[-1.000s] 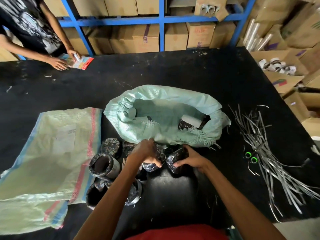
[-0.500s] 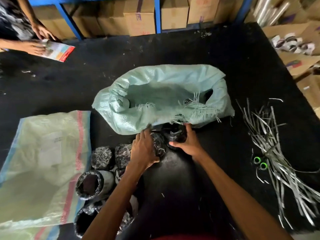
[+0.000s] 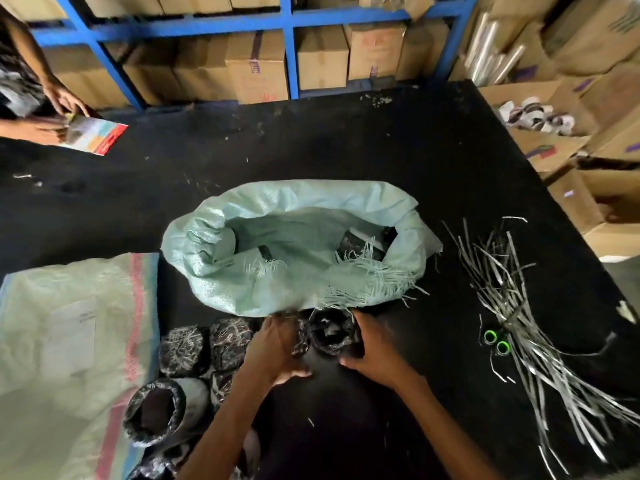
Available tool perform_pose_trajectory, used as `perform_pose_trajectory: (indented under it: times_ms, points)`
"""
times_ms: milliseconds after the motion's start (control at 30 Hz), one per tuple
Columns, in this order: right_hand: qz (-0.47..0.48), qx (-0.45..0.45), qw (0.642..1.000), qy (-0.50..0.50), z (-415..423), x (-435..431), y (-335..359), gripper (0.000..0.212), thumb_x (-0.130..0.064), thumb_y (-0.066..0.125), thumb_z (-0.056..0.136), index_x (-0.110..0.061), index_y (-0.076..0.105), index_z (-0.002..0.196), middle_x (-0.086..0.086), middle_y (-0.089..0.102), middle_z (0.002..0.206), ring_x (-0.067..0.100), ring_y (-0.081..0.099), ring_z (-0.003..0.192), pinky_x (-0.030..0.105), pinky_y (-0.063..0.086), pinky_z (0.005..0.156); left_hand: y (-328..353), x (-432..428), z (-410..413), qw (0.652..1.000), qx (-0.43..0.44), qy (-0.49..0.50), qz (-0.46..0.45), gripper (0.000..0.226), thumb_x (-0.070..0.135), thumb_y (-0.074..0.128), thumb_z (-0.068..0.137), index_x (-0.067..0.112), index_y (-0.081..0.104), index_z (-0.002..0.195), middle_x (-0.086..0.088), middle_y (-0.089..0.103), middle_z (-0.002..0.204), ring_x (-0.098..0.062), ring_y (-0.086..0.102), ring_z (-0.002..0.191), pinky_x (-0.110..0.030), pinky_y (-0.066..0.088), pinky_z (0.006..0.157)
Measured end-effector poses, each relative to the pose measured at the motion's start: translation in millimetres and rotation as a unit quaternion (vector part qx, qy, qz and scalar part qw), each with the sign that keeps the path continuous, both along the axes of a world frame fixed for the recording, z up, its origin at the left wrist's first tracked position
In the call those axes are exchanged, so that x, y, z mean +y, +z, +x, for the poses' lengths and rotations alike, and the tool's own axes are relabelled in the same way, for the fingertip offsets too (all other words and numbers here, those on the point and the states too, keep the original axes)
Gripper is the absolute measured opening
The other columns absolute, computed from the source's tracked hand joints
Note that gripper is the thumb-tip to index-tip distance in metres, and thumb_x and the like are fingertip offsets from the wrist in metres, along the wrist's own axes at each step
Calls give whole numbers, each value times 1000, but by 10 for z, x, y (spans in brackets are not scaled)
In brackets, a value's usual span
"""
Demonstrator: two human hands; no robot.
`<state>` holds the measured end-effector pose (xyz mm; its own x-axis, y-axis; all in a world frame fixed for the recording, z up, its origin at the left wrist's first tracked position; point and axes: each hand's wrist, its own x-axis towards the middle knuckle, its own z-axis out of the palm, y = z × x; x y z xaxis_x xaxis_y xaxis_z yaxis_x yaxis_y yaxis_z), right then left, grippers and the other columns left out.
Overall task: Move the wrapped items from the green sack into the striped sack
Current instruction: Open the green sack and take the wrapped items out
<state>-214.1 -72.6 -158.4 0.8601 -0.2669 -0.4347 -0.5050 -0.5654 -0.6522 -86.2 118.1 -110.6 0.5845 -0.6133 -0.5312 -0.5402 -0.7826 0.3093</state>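
The striped sack [image 3: 69, 341] lies flat and pale at the left of the surface [image 3: 346, 140], partly cut off by the frame. Just beside it sit several rolls [image 3: 194, 351] in crinkled black-and-silver wrap, the nearest ones cut off below. The left hand [image 3: 273, 351] lies against them, its fingers too blurred to tell their hold. The right hand [image 3: 374, 355] curls its fingers around one roll [image 3: 329, 336] just in front of the green sack [image 3: 294, 244], whose folded mouth half hides more inside. Silver strips [image 3: 519, 306] lie to the right.

Pale green sack [image 3: 277, 216], black table [image 3: 346, 150]
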Motion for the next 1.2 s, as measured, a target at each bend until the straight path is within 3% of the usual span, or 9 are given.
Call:
perform_pose_trajectory:
  times_ms: [133, 267, 400, 567, 667, 800, 900, 1000, 1200]
  points:
    - [40, -61, 994, -75, 114, -345, 607, 36, -26, 75, 82, -35, 68, 116, -12, 76, 100, -1, 69, 85, 18, 53, 79, 578, 71, 135, 985, 36, 43, -165, 35, 53, 65, 87, 32, 68, 116, 23, 68, 103, 18, 57, 78, -4, 38, 70]
    - [21, -204, 970, -131, 761, -659, 1031, 25, -19, 69, 90, -33, 69, 111, -11, 76, 94, 1, 70, 91, 20, 58, 81, 763, -328, 705, 952, -118, 111, -260, 22, 29, 54, 99, 22, 74, 107, 9, 74, 102, -3, 67, 84, -12, 44, 69]
    - [-117, -125, 984, -46, 1551, -753, 834, 57, -34, 72, 89, -12, 53, 139, 6, 61, 133, 20, 56, 125, 38, 46, 106, 419, -742, 1366, 981, -169, 75, -65, 28, 7, 50, 95, 7, 63, 120, -14, 68, 117, -29, 67, 104, -40, 55, 89]
    - [-172, 99, 980, 21, 1845, -777, 262, 97, -47, 74, 84, -9, 21, 156, 15, 39, 154, 33, 40, 141, 45, 36, 115, -52, -687, 1856, 991, -11, 17, 130, 35, 22, 56, 99, 5, 59, 130, -15, 61, 130, -31, 58, 120, -41, 47, 105]
    - [-176, 78, 980, -53, 1743, -778, 20, 109, -47, 78, 79, -10, 13, 157, 16, 31, 157, 35, 33, 144, 48, 31, 118, -228, -525, 1993, 989, 3, 69, 133, 31, 17, 48, 102, 0, 60, 125, -19, 65, 124, -32, 61, 115, -38, 50, 100]
    - [-212, 85, 970, -84, 1706, -707, -94, 117, -54, 82, 69, -7, 15, 152, 20, 37, 151, 38, 39, 139, 50, 35, 114, -308, -471, 1917, 990, -3, 94, 103, 31, 11, 59, 96, 3, 62, 125, -10, 67, 113, -27, 65, 105, -23, 53, 72]
    - [-211, 80, 968, -112, 1740, -669, -70, 124, -65, 78, 64, -7, 16, 154, 19, 35, 153, 38, 37, 140, 49, 33, 116, -295, -460, 1825, 991, -66, 77, 94, 25, 9, 75, 80, 8, 68, 104, -7, 69, 96, -23, 67, 93, -29, 57, 77]
    - [-193, 78, 967, -145, 1774, -651, -26, 122, -73, 71, 63, -7, 21, 153, 19, 39, 152, 39, 40, 138, 49, 35, 114, -339, -411, 1810, 989, -69, 125, 27, 34, 6, 77, 72, 6, 55, 98, -4, 57, 83, -23, 64, 81, -29, 53, 63]
    - [-213, 137, 961, -108, 1762, -616, -2, 118, -45, 87, 62, -10, 16, 149, 20, 45, 140, 40, 47, 130, 49, 43, 107, -329, -326, 1737, 974, -35, 184, -129, 44, 11, 82, 56, 9, 57, 92, -5, 58, 81, -23, 59, 80, -27, 49, 63]
